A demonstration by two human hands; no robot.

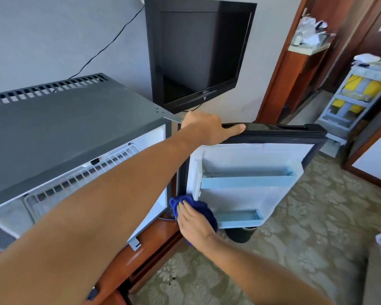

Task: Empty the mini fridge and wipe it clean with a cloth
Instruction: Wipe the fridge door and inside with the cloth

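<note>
Wiping step judged in hand. Mini fridge door [251, 164] is steadied open at its top edge by the left hand [204, 126], fingers curled over it. Blue cloth [198, 208] is pressed flat-fingered by the right hand [193, 223] against the hinge-side inner liner (door shelves appear empty). Next: strokes across both shelves.

Grey mini fridge [59, 128] open, blue cloth [204, 210] against its door's inner lining

Soft blue cloth [199, 208], glossy wood cabinet [154, 238]
</note>
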